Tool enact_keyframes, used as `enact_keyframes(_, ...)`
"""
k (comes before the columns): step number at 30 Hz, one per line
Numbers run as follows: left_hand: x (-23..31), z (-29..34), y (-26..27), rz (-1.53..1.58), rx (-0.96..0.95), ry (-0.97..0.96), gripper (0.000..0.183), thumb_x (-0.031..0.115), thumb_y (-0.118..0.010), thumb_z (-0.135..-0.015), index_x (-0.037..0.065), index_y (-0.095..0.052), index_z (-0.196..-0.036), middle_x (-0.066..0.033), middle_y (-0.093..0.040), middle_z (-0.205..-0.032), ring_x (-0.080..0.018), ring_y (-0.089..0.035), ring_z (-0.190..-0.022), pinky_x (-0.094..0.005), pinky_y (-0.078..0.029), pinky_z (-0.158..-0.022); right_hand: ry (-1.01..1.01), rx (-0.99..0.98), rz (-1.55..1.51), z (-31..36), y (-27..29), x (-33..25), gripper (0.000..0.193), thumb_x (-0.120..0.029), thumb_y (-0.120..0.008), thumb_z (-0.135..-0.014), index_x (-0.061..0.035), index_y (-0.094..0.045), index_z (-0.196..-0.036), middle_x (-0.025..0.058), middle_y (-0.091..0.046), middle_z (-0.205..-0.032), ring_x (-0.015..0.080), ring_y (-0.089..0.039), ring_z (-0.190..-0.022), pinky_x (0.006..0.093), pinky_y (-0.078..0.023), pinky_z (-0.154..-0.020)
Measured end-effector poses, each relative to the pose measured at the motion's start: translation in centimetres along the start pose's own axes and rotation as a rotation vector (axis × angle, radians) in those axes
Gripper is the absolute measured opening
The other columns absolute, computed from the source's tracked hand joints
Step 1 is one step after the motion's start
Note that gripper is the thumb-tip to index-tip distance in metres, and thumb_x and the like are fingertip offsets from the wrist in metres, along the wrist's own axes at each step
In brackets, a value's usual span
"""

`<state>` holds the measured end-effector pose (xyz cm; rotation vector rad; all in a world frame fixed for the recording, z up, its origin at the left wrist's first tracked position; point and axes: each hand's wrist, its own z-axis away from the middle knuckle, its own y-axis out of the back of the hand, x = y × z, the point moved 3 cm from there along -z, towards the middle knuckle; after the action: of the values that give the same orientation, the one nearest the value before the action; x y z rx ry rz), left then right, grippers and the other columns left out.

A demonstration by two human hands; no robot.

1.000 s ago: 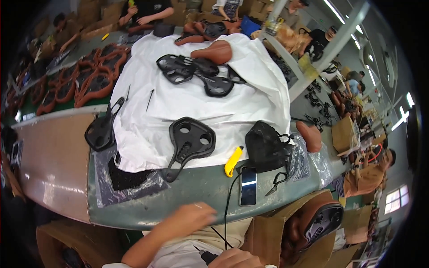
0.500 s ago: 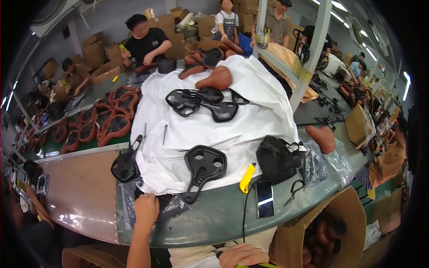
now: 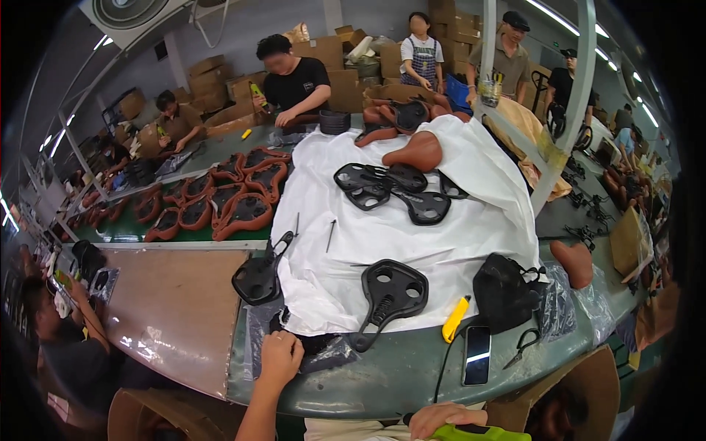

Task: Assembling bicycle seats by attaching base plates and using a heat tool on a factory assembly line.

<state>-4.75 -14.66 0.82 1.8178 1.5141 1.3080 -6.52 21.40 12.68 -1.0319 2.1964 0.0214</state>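
My left hand [image 3: 282, 356] is at the table's front edge, fingers curled down over a clear plastic bag [image 3: 254, 345] with black contents; its fingertips and anything in them are hidden. My right hand [image 3: 445, 420], low by the bottom edge, is wrapped round a lime-green and black electric screwdriver [image 3: 482, 434], partly cut off by the frame. Ahead lies a black bicycle saddle base [image 3: 393, 290], its narrow end toward me. Another black saddle base [image 3: 257, 279] lies left, just beyond my left hand. More black saddle bases [image 3: 423, 206] overlap farther back, near a brown saddle cover [image 3: 418, 151].
A white cloth [image 3: 316, 272] covers the middle. At right lie a yellow cutter [image 3: 456, 320], phone [image 3: 477, 356], scissors [image 3: 522, 349], black bag [image 3: 504, 294] and brown cover [image 3: 573, 264]. Brown saddles [image 3: 246, 213] fill the far left. A carton [image 3: 588, 389] stands below right. Co-workers surround the table.
The whole view has swung, so the table and its things sit farther right in the picture. My left hand stays at the plastic bag. More of the green screwdriver shows in my right hand.
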Motion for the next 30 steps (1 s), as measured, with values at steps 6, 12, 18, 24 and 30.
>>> enact_keyframes(6,-0.4,0.6,-0.6,-0.145,-0.086,-0.033,0.018,0.020,-0.080,-0.088,0.005,-0.071,-0.090,-0.0125,-0.067,-0.088,-0.0352,-0.064,-0.087,-0.0474,-0.045,-0.079,-0.084,0.060,0.017,0.0,-1.1,-0.1,0.062,0.001,-0.076,-0.095,-0.0135,-0.049,-0.149,0.0114,-0.066,-0.085,0.0261,-0.062,-0.073,0.0436,-0.053,-0.069)
enact_keyframes(12,-0.5,0.0,-0.5,-0.164,0.003,0.075,0.016,0.018,-0.076,-0.095,0.006,-0.069,-0.086,-0.0133,-0.069,-0.090,-0.0367,-0.065,-0.088,-0.0492,-0.045,-0.080,-0.112,0.078,0.020,-0.1,-1.6,-0.3,0.059,0.000,-0.076,-0.096,-0.0140,-0.049,-0.147,0.0117,-0.065,-0.088,0.0260,-0.062,-0.075,0.0437,-0.053,-0.071)
enact_keyframes(18,3.7,1.8,1.5,0.052,-0.126,0.162,0.039,0.034,-0.077,-0.097,0.005,-0.070,-0.072,-0.0143,-0.065,-0.069,-0.0390,-0.065,-0.068,-0.0517,-0.046,-0.068,-0.278,0.130,0.089,2.7,0.2,1.6,0.048,0.000,-0.076,-0.096,-0.0138,-0.052,-0.135,0.0113,-0.065,-0.088,0.0260,-0.063,-0.076,0.0435,-0.053,-0.071)
enact_keyframes(24,15.0,7.6,-0.4,0.340,-0.349,-0.495,0.022,0.019,-0.082,-0.085,0.005,-0.069,-0.094,-0.0120,-0.064,-0.091,-0.0326,-0.064,-0.085,-0.0447,-0.052,-0.074,-0.247,0.176,0.004,2.4,-0.4,3.6,0.018,-0.004,-0.076,-0.095,-0.0085,-0.060,-0.102,0.0097,-0.064,-0.088,0.0236,-0.062,-0.074,0.0387,-0.052,-0.068)
enact_keyframes(30,16.1,5.3,1.0,0.351,-0.185,-0.576,0.025,0.027,-0.082,-0.086,0.006,-0.069,-0.092,-0.0106,-0.064,-0.090,-0.0314,-0.064,-0.084,-0.0443,-0.052,-0.075,-0.456,0.258,-0.032,4.7,-1.0,6.0,0.018,-0.018,-0.077,-0.099,-0.0093,-0.060,-0.096,0.0062,-0.057,-0.077,0.0220,-0.056,-0.066,0.0399,-0.051,-0.069)
